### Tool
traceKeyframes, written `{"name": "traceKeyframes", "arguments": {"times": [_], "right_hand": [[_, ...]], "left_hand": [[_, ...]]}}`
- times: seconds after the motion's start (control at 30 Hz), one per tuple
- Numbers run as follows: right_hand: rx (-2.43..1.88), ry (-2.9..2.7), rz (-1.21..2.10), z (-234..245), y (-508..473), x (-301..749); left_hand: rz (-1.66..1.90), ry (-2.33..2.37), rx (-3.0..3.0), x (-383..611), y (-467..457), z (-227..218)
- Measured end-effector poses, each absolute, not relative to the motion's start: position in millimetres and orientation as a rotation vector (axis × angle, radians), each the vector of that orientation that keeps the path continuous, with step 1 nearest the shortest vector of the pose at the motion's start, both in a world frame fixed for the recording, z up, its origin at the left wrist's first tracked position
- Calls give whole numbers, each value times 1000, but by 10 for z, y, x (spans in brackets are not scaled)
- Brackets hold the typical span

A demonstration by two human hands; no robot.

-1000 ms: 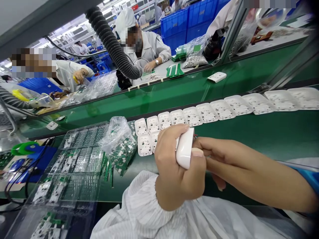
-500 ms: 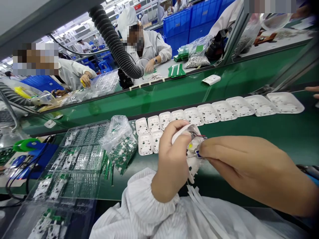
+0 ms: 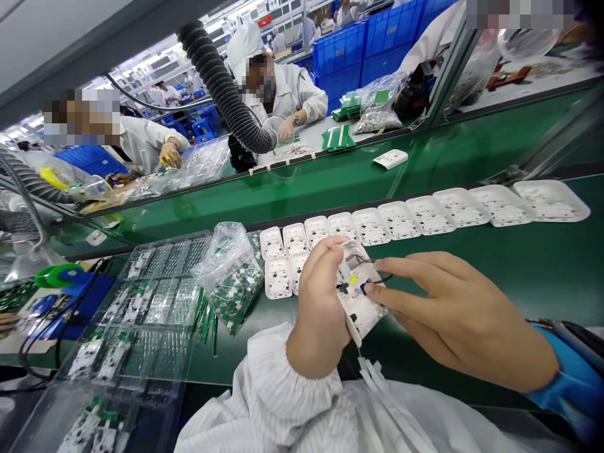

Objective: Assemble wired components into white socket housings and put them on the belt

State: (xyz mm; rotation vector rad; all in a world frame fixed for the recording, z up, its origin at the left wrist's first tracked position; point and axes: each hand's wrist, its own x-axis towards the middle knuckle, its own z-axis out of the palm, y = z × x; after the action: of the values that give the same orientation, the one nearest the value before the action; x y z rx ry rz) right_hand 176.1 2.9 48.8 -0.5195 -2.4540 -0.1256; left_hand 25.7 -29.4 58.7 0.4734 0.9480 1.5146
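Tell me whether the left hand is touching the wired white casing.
Touching. The head view shows the left hand wrapped around one side of the wired white casing, no gap between them.

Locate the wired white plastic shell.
In the head view, the wired white plastic shell is just right of centre, held in the left hand, with the right hand at its right side and rows of white shells beyond it.

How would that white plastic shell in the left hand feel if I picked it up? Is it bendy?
The white plastic shell would probably feel stiff, since it looks unbent in the grip of the left hand. It's likely light, as it looks thin and shallow. Be gentle, though: the thin wires curving out of it might snag.
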Motion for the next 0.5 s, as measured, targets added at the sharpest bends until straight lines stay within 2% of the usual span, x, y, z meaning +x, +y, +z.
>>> {"name": "traceKeyframes", "arguments": {"times": [0.2, 0.4, 0.5], "right_hand": [[-571, -2423, -52, 397, -50, 1813], [-678, -2468, -1, 251, -7, 1790], [-832, -2287, 80, 168, 120, 1904]], "left_hand": [[1475, 833, 382, 242, -258, 614], [1404, 885, 371, 215, -167, 509], [1381, 1023, 381, 132, 196, 474]]}}
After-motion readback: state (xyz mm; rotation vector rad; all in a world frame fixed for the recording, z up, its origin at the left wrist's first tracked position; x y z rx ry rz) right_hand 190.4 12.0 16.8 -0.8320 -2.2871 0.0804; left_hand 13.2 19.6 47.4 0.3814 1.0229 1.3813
